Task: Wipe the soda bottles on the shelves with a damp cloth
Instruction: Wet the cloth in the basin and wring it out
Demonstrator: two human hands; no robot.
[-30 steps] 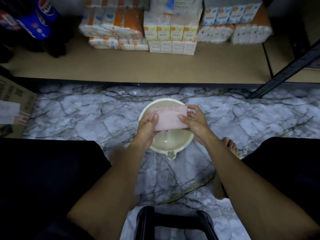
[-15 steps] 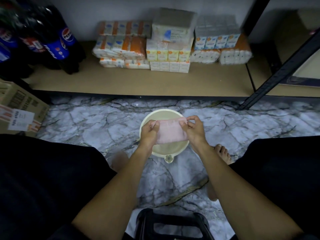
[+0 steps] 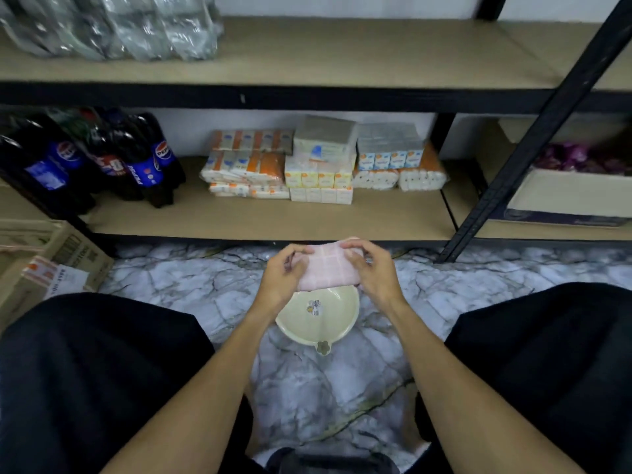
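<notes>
My left hand [image 3: 284, 277] and right hand [image 3: 374, 273] have fingers clamped on the pink cloth [image 3: 328, 271] above the bowl [image 3: 318, 328], readying it. Next I must reach left to the soda bottles [image 3: 136, 159] on the lower shelf [image 3: 239, 217].

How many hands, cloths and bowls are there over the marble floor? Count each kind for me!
Hands: 2, the left hand and the right hand, both gripping the cloth
Pink cloth: 1
Cream bowl: 1, on the floor below the cloth
Total: 4
</notes>
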